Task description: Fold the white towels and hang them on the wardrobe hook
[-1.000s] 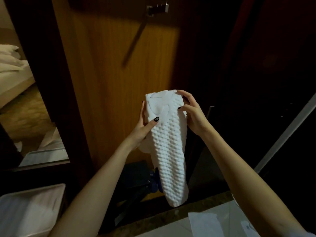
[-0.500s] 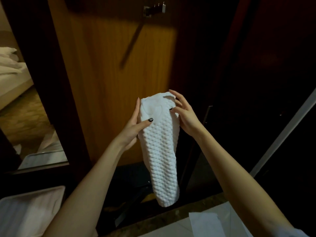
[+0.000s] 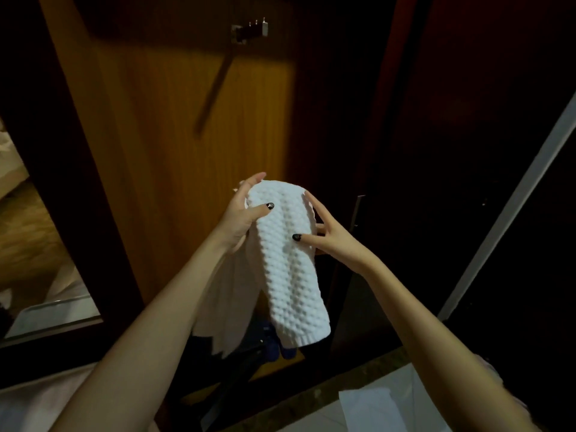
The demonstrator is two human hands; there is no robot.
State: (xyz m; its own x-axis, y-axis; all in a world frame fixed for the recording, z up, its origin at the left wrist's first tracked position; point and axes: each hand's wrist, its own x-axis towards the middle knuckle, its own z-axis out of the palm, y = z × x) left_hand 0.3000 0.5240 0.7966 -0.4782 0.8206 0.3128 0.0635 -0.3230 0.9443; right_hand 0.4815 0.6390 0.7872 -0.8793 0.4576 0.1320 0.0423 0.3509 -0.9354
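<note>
While hanging still undone, holding folded white towel (image 3: 290, 260) mid-air, well below wardrobe hook (image 3: 249, 29). Curling left hand (image 3: 246, 213) round top fold, thumb pressing front; pinching right edge with right hand (image 3: 330, 238). Versus half a second ago: sliding right hand lower, letting loose layer trail behind at left.

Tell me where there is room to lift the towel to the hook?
Bare wood lies between the towel and the hook, so the way up looks free. Lower down it is crowded: left hand and right hand hold the towel.
</note>
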